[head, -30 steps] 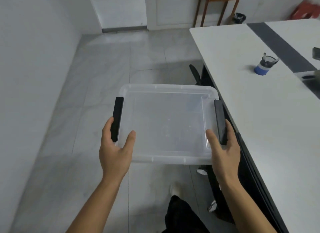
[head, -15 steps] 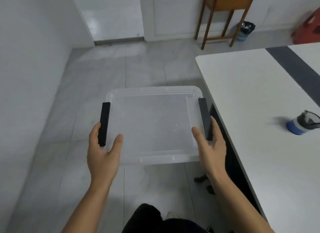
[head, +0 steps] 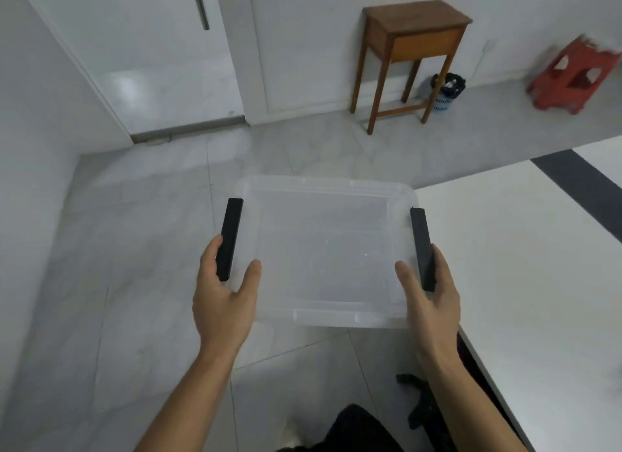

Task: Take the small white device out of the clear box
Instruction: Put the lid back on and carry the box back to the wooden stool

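I hold a clear plastic box [head: 323, 249] with a black clip on each side in the air in front of me, over the tiled floor. My left hand [head: 223, 297] grips its left side at the left black clip [head: 229, 238], thumb on top. My right hand [head: 429, 300] grips the right side at the right black clip [head: 422, 248]. The box looks see-through and I cannot see any small white device inside it.
A white table [head: 525, 283] with a dark stripe lies to my right, its corner touching the box's right edge. A wooden side table [head: 409, 48], a small bin [head: 446, 90] and a red stool [head: 572, 78] stand by the far wall. A door is at the far left.
My view has swung left and up away from the table; the blue bottle has left the frame. Both hands keep the same grip on the box.
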A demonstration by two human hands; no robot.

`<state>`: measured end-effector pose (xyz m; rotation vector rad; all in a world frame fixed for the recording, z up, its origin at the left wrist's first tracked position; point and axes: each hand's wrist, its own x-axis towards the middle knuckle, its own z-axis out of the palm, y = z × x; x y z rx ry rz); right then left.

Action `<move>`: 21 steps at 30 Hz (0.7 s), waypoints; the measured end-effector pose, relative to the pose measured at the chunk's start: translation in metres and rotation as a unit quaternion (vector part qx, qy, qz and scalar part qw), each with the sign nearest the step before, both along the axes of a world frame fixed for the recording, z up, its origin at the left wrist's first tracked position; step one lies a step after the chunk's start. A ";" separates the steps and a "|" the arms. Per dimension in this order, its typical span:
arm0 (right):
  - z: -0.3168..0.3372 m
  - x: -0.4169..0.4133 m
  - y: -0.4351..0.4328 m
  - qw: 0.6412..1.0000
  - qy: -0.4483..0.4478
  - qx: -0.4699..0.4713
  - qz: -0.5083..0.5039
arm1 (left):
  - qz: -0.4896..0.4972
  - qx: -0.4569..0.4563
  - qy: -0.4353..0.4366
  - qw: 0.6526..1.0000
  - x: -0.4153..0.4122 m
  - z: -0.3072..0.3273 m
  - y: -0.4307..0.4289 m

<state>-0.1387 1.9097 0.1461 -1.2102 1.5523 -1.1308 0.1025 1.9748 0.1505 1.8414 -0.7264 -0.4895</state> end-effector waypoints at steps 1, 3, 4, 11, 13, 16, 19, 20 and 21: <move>0.002 0.004 -0.021 1.000 0.002 -0.001 -0.018 | -0.017 0.002 -0.003 1.000 0.006 0.004 -0.029; 0.003 0.012 -0.066 0.999 0.001 -0.001 -0.050 | -0.046 0.005 -0.007 0.999 0.015 0.006 -0.085; 0.001 0.015 -0.090 0.998 0.002 -0.001 -0.064 | -0.059 0.007 -0.010 0.998 0.019 0.004 -0.113; -0.024 0.042 -0.287 0.994 -0.009 -0.001 -0.108 | -0.096 0.023 -0.022 0.995 0.048 -0.018 -0.332; -0.024 0.052 -0.350 0.994 -0.019 0.006 -0.104 | -0.094 0.018 -0.025 0.995 0.056 -0.014 -0.395; -0.014 0.072 -0.441 0.996 -0.026 0.003 -0.090 | -0.081 0.017 -0.022 0.996 0.076 -0.004 -0.476; 0.003 0.092 -0.517 0.998 -0.020 -0.004 -0.066 | -0.064 0.026 -0.011 0.998 0.100 0.004 -0.542; 0.005 0.098 -0.542 0.998 -0.019 -0.006 -0.062 | -0.061 0.029 -0.006 0.998 0.107 0.005 -0.564; 0.005 0.103 -0.567 0.998 -0.020 -0.005 -0.060 | -0.059 0.031 -0.004 0.998 0.113 0.004 -0.588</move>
